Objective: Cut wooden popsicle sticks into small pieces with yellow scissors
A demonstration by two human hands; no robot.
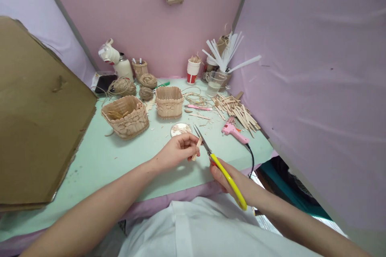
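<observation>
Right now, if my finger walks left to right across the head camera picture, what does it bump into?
Brown cardboard, first basket, second basket, wooden strip held in the left hand, pink glue gun.

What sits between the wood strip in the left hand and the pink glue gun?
The metal end of the yellow-handled tool in the right hand, then pale green tabletop, in the head view.

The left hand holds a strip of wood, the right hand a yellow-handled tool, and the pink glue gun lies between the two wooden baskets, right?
Not quite: the head view shows the pink glue gun lying right of both wooden baskets, beside the pile of wooden sticks. The left hand does hold the strip of wood, and the right hand the yellow-handled tool.
</observation>
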